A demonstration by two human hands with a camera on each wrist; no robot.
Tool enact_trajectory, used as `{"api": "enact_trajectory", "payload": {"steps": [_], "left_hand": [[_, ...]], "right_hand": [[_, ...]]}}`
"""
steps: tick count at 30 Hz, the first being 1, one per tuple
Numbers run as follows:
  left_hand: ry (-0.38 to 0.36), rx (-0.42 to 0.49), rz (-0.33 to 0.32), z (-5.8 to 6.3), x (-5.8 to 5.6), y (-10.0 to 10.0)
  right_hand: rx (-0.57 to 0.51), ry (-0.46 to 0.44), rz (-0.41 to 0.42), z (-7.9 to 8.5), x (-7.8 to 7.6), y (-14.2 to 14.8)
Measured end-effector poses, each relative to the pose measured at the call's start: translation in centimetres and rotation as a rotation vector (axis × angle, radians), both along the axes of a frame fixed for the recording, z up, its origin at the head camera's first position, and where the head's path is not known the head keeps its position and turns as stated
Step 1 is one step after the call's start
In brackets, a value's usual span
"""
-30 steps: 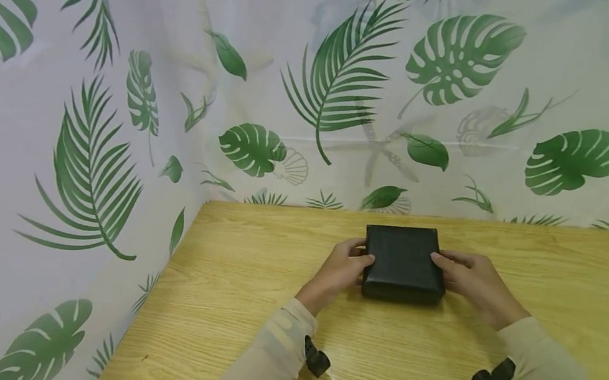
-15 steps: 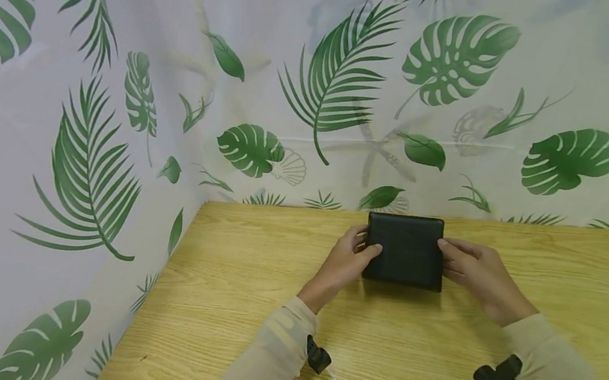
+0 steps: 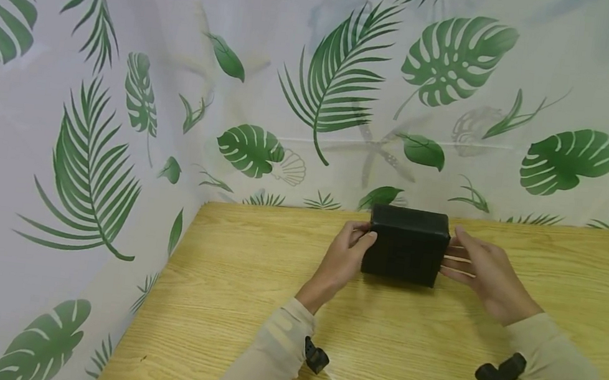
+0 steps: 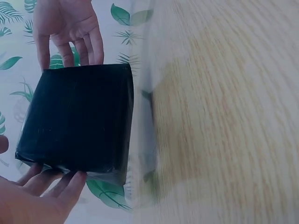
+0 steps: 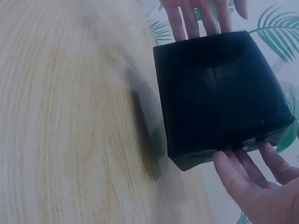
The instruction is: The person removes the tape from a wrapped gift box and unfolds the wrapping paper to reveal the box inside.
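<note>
A black, smooth-surfaced square box (image 3: 403,251) is held up between both hands near the back of the wooden table, tilted so its broad face turns toward me. My left hand (image 3: 344,252) holds its left side, the thumb tip overlapping the front edge in the head view. On the other side, my right hand (image 3: 492,277) presses extended fingers to the box, its thumb lifted off. The left wrist view shows the box (image 4: 77,119) between fingertips at two opposite sides. In the right wrist view, the box (image 5: 219,93) stands off from the tabletop.
The wood-grain table (image 3: 250,271) ends at a white curtain (image 3: 270,98) printed with green leaves, close behind the box. The curtain also runs along the left side. A small black device sits on each wrist, over beige sleeves (image 3: 565,376).
The box has tipped over and moved slightly toward the back, so a different broad face now shows. The right thumb has come off the box, with the fingers spread straighter along its side.
</note>
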State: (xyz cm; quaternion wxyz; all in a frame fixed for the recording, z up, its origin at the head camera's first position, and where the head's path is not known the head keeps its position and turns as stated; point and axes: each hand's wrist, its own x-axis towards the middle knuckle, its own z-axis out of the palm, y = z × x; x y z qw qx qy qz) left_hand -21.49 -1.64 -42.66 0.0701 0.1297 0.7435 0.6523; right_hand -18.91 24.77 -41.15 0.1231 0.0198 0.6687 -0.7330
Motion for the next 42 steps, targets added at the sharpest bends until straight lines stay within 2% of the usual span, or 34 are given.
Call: {"api": "enact_trajectory", "payload": {"steps": [3, 9, 18, 25, 28, 34, 42], "left_hand": [[0.013, 0.035, 0.025, 0.1, 0.0, 0.0], [0.023, 0.031, 0.043, 0.3, 0.0, -0.1], [0.031, -0.025, 0.035, 0.4, -0.3, -0.4], [0.061, -0.083, 0.037, 0.2, -0.1, -0.6], [0.074, -0.089, 0.049, 0.0, -0.1, -0.7], [0.095, -0.035, 0.045, -0.4, -0.1, -0.9], [0.074, -0.002, 0.056, -0.8, 0.0, -0.8]], "right_hand": [[-0.065, -0.02, -0.011, 0.0, -0.1, 0.1], [-0.042, -0.02, 0.009, 0.0, -0.4, 0.0], [0.061, -0.034, 0.021, -0.2, -0.8, -0.2], [0.123, -0.049, 0.038, -0.4, -0.7, -0.2], [0.106, -0.059, 0.032, -0.4, -0.7, -0.2], [0.032, -0.068, 0.001, -0.4, -0.4, -0.2], [-0.012, -0.012, 0.022, -0.8, -0.2, -0.3]]}}
